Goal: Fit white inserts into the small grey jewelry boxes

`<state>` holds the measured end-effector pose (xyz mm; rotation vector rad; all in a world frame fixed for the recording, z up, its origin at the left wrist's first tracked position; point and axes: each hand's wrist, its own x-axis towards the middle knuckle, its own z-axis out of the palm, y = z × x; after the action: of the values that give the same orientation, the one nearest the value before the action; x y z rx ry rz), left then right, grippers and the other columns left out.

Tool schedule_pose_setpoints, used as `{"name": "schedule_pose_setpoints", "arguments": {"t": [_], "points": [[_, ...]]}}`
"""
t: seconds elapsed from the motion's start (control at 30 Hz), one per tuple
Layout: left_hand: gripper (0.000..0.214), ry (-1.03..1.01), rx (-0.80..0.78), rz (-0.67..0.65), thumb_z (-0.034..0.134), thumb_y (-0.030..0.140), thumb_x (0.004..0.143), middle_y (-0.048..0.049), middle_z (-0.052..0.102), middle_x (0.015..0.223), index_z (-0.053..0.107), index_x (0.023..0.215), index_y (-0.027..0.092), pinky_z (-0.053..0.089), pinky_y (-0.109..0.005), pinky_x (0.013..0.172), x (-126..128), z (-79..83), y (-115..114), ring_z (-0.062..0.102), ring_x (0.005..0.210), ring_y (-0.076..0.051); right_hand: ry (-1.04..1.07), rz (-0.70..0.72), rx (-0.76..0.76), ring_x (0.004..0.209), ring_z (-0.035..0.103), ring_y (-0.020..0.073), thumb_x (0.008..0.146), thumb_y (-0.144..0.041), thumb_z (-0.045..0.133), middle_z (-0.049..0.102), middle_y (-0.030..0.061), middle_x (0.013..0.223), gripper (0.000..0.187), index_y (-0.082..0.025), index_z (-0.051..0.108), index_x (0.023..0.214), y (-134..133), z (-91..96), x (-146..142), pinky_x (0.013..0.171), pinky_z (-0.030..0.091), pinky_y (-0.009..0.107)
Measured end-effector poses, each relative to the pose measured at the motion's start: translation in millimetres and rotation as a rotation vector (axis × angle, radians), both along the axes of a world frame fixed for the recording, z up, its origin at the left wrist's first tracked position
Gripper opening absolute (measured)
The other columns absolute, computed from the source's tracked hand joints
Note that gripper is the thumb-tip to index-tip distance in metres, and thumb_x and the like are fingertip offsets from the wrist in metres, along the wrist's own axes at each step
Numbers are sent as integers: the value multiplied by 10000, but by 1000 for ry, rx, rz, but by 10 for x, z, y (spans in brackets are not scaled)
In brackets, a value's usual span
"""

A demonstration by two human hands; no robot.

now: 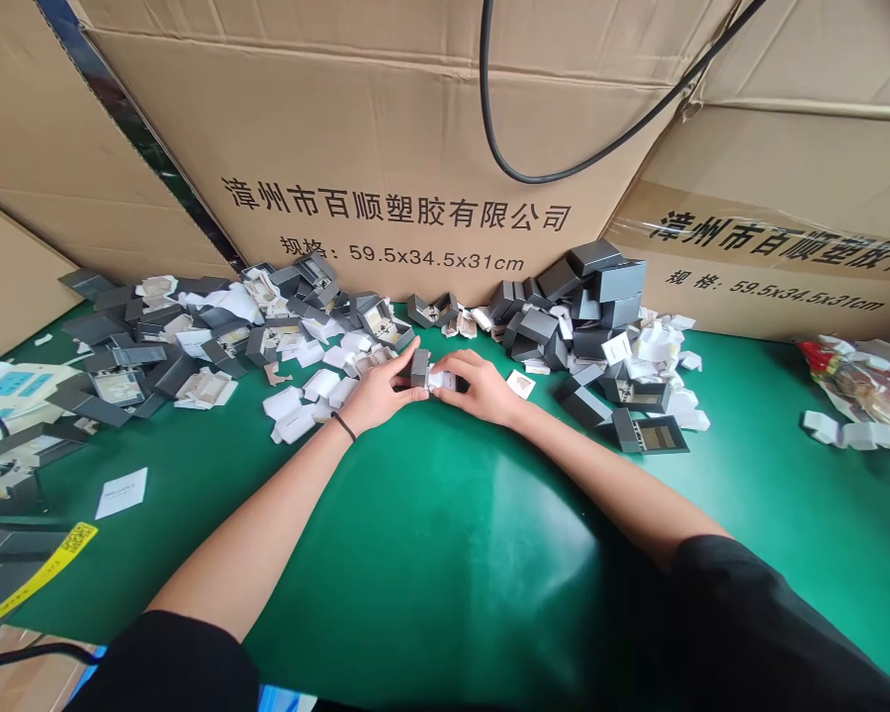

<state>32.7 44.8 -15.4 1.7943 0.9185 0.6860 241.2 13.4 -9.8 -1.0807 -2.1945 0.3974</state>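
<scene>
Grey box (419,368) pinched in L hand (382,396), white insert (441,380) gripped in R hand (482,388); mid-fit, seemingly; insert needed squaring w/ box mouth.

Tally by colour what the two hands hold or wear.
Grey box, in the left hand: 1
White insert, in the right hand: 1
Black band, on the left wrist: 1
Total: 3

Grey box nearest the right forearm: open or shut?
Open: the grey box lies with its lid back and its inside showing.
</scene>
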Motion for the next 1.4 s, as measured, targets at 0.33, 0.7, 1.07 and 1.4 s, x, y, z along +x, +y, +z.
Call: {"name": "schedule_pose_setpoints", "arguments": {"t": [0.33, 0.7, 1.07, 1.4], "points": [[849, 33, 57, -29, 657, 378, 729, -76, 502, 1325, 218, 1444, 250, 506, -386, 876, 3, -38, 19, 608, 914, -191, -246, 150, -52, 785, 503, 175, 717, -202, 652, 544, 56, 843, 147, -168, 661, 860, 146, 289, -9, 785, 412, 316], [817, 41, 90, -44, 641, 351, 749, -74, 552, 1243, 222, 1442, 245, 507, -407, 865, 2, -20, 16, 603, 900, -196, -452, 95, 38, 842, 499, 195, 811, -247, 580, 572, 77, 931, 157, -187, 677, 918, 70, 273, -73, 682, 407, 284], [832, -14, 38, -35, 664, 347, 729, -102, 489, 1351, 244, 1438, 229, 470, -411, 936, 9, -34, 9, 585, 1053, -243, -540, -74, 189, 1028, 530, 242, 930, -208, 381, 610, 154, 1113, 269, -140, 587, 1087, -262, 79, -224, 914, 402, 402], [837, -2, 12, -45, 662, 352, 733, -85, 476, 1361, 232, 1441, 232, 485, -395, 918, 1, -8, 9, 594, 1040, -238, -473, 121, 197, 949, 486, 227, 901, -439, 431, 587, 102, 1030, 310, -181, 572, 998, 38, 211, 19, 782, 414, 342]]}}
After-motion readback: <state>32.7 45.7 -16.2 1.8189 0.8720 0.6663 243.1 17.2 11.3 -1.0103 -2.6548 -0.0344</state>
